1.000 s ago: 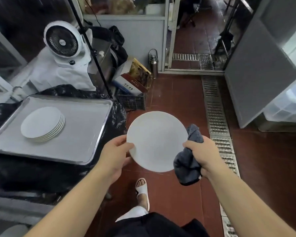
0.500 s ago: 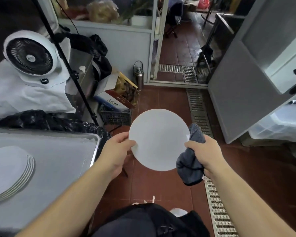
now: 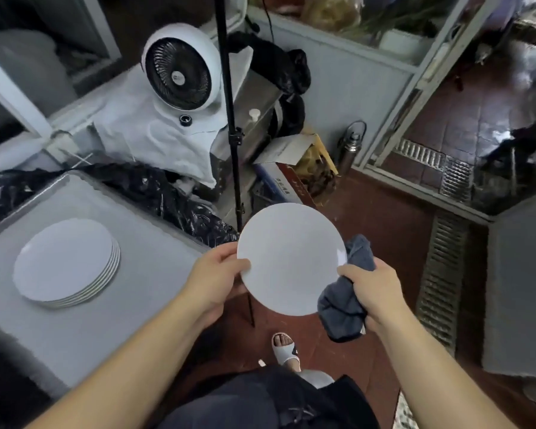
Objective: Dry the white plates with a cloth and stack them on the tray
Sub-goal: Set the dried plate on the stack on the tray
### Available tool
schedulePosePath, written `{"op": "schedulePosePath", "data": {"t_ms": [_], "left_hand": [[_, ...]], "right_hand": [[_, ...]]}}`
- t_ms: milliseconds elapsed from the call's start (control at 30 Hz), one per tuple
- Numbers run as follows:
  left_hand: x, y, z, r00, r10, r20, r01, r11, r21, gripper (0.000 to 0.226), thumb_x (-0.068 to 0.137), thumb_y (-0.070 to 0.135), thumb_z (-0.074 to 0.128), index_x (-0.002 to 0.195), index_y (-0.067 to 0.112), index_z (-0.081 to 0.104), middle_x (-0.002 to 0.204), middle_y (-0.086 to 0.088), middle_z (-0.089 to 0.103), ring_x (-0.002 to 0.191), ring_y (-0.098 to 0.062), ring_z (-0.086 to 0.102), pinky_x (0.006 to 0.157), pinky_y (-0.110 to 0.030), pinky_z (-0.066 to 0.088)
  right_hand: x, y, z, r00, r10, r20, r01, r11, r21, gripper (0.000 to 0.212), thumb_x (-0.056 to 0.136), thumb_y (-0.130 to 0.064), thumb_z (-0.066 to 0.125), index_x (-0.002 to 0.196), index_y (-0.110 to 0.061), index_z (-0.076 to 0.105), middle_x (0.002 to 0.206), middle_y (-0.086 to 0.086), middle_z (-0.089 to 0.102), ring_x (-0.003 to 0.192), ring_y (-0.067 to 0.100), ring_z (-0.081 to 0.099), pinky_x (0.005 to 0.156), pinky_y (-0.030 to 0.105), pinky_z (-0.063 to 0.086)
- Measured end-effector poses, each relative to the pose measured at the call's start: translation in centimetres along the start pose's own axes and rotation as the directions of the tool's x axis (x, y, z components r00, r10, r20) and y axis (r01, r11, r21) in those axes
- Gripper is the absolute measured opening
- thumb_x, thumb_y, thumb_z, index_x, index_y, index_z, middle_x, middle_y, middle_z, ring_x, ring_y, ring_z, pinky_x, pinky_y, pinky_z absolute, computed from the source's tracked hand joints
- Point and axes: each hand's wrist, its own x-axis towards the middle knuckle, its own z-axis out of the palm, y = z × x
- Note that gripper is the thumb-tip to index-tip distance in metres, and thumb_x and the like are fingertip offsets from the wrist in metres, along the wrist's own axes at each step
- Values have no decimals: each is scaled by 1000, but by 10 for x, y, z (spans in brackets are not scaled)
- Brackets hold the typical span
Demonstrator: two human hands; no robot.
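The plate (image 3: 291, 258) is held at centre between the left hand (image 3: 212, 278) at its 9 o'clock and the right hand (image 3: 370, 289) with the cloth (image 3: 342, 308) at 4 o'clock; the stack of plates (image 3: 65, 263) lies on the tray (image 3: 143, 292) at 9 o'clock, the fan (image 3: 180, 72) at 11 o'clock

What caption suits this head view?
Left hand holds round white plate, right hand grips dark grey cloth.

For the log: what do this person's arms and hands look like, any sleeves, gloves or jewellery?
Both forearms are bare as far as the frame shows; no sleeve edge is in view. The left hand and right hand wear no gloves, and no rings, watch or wristband show.
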Motion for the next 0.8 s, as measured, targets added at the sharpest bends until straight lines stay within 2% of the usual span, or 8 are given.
{"op": "schedulePosePath", "data": {"t_ms": [67,200,367,500,633,700,800], "left_hand": [[6,6,-3,995,-11,-99,5,999,-54,39,94,-7,57,116,20,75,103,1,83,89,-14,78,77,-35,68],[10,12,-14,956,-52,-288,3,986,-167,36,94,-10,56,115,13,74,97,-1,83,75,-13,77,75,-39,64],[-4,-6,-32,866,-111,-488,-48,952,-302,38,96,-7,56,120,15,76,112,-7,80,93,-17,77,86,-48,66],[-27,-33,-54,778,-184,-601,-119,896,-428,37,97,-8,55,114,17,76,103,-2,82,83,-11,78,74,-36,67],[-44,-57,-92,691,-245,-680,-177,855,-488,26,104,3,56,115,15,76,93,3,83,77,-7,78,63,-26,63],[-50,-68,-117,661,-264,-702,-188,848,-496,24,106,8,56,121,12,75,99,1,83,80,-7,78,68,-24,63],[-58,-78,-155,656,-278,-702,-194,837,-512,26,105,6,58,125,7,74,103,-3,82,84,-8,78,72,-24,63]], "right_hand": [[24,-17,19,996,-36,81,43,996,-83,19,83,-17,79,95,-5,69,91,17,77,84,38,75,76,55,63],[59,-45,57,961,-83,263,130,977,-167,24,82,-16,79,93,0,65,86,18,72,70,27,62,64,39,50],[79,-73,113,858,-114,501,283,918,-277,14,84,-11,75,89,-2,66,79,9,71,69,24,61,61,36,46],[63,-83,162,731,-101,675,426,841,-335,17,83,-10,75,87,2,64,81,13,71,70,25,58,63,37,42],[35,-86,212,635,-75,769,515,783,-349,16,83,-8,77,81,-1,63,76,6,70,69,22,58,61,36,40],[20,-86,239,607,-65,792,540,765,-351,21,84,-6,76,76,-1,57,73,8,66,69,22,55,63,37,38],[-2,-85,277,591,-61,804,565,742,-360,22,83,-4,76,74,-5,56,70,7,65,70,23,55,64,37,40]]}}
